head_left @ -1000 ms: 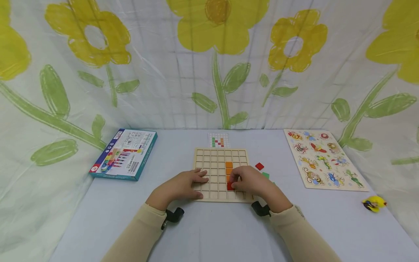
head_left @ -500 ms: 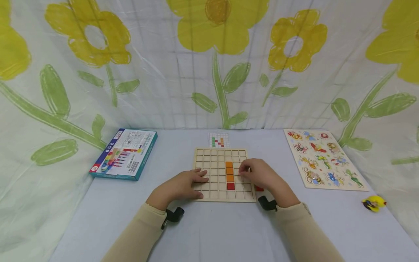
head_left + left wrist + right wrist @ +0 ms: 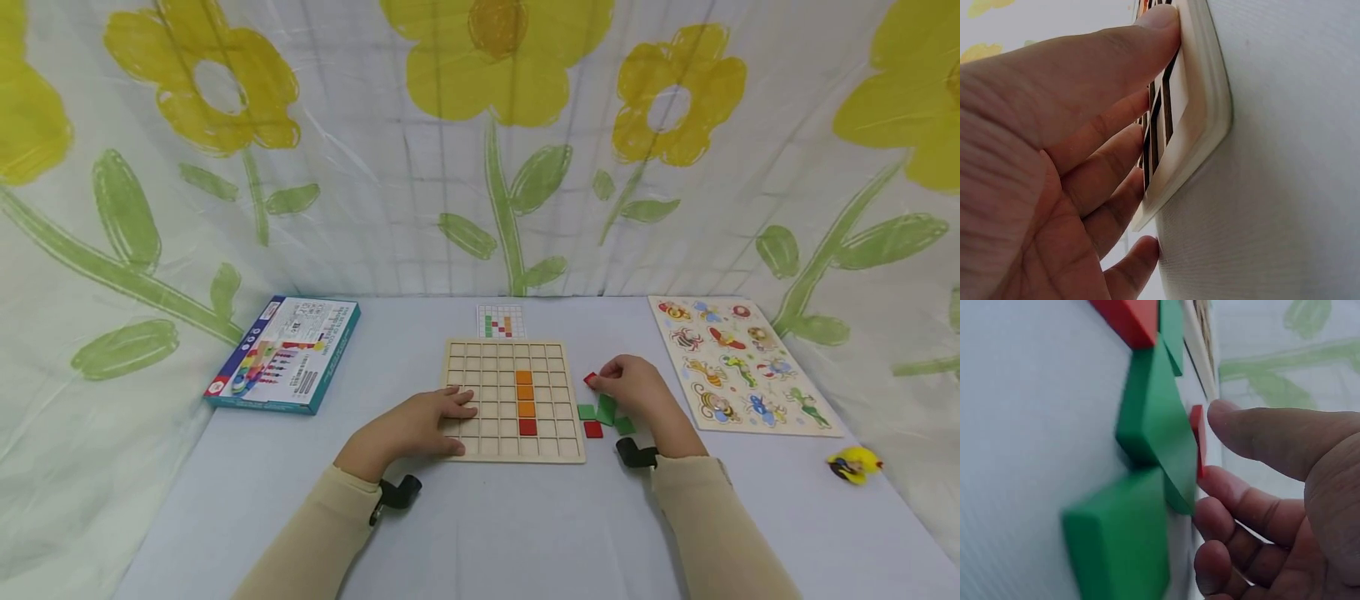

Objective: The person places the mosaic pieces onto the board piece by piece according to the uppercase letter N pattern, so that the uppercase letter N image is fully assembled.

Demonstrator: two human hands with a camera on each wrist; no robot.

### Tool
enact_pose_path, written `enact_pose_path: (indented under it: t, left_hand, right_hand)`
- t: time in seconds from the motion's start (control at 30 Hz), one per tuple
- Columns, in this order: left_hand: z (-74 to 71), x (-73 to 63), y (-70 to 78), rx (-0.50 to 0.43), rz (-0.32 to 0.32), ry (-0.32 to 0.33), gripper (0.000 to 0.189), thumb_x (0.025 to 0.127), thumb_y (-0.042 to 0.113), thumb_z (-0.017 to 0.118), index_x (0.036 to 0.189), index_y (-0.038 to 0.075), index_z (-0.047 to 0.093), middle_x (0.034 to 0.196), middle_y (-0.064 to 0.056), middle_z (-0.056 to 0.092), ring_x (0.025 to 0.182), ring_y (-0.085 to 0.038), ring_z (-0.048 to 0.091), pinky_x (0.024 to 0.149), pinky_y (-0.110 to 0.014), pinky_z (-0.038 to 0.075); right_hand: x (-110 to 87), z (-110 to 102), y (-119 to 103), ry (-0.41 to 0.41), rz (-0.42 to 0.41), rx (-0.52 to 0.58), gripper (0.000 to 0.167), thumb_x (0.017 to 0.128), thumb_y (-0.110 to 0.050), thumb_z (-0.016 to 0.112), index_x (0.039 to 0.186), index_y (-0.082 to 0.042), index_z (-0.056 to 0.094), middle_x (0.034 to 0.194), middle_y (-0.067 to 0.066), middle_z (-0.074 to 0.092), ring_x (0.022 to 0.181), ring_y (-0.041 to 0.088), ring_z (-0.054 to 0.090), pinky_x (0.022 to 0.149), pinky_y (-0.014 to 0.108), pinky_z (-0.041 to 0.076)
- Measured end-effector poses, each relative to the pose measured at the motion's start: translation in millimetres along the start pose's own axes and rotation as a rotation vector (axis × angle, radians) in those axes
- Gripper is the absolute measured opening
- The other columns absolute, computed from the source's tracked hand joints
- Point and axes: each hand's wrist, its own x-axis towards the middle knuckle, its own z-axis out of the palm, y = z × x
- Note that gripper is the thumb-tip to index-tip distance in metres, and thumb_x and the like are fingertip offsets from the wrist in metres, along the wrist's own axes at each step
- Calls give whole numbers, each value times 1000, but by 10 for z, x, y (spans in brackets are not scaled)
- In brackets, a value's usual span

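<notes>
My left hand (image 3: 423, 425) rests on the left side of a wooden grid board (image 3: 489, 457), fingers spread and thumb on its front rim, as the left wrist view (image 3: 1204, 125) also shows around the board's corner. Three orange tiles (image 3: 526, 392) and a red tile (image 3: 528, 427) stand in one column of the grid. Right of the board, my right hand (image 3: 636, 390) has thumb and index finger around a loose red tile (image 3: 1199, 440), which lies on the table, partly covered by the fingertips. Green tiles (image 3: 1160, 425) lie just below that hand, and another red tile (image 3: 593, 430) sits beside them.
A card with a printed colour grid (image 3: 501, 321) lies behind the board. At the left is a flat teal and white box (image 3: 288, 354). A wooden insect picture board (image 3: 742, 367) lies at the right, with a small yellow toy (image 3: 855, 465) in front of it.
My right hand has left the red tile in the grid column and moved right, off the board, to the loose red tile. My left hand has stayed in place.
</notes>
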Motion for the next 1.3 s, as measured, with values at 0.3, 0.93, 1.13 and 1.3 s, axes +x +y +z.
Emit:
enact_pose_path:
  t: [0.3, 0.93, 1.13, 1.3]
  left_hand:
    - [0, -6, -19, 3, 3, 2, 59, 91, 19, 90, 147, 17, 71, 170, 4, 50, 167, -24, 31, 133, -52, 34]
    - [-6, -3, -70, 13, 10, -6, 60, 91, 20, 89, 148, 17, 70, 171, 5, 49, 167, -24, 31, 133, -53, 33]
    - [-9, 14, -69, 10, 14, -11, 59, 92, 21, 89, 148, 17, 70, 171, 5, 49, 167, -24, 31, 134, -53, 31]
    - [-9, 22, -62, 11, 26, -10, 58, 93, 22, 88, 148, 17, 70, 170, 5, 49, 167, -24, 32, 134, -53, 32]
  right_hand:
    - [27, 101, -40, 16, 22, -31, 30, 102, -29, 77, 113, -3, 69, 103, 12, 68, 86, 24, 60, 69, 31, 49]
    - [-121, 338, -554, 38, -270, 79, 9, 103, -18, 76, 110, -13, 73, 102, 5, 73, 88, 23, 57, 73, 33, 50]
    - [-153, 580, -887, -99, -377, 18, 2, 104, -15, 74, 105, -15, 76, 103, -1, 75, 88, 19, 60, 80, 34, 53]
    - [-131, 696, -958, -122, -385, -62, 6, 103, -12, 74, 101, -17, 76, 98, -3, 73, 88, 17, 61, 83, 36, 55]
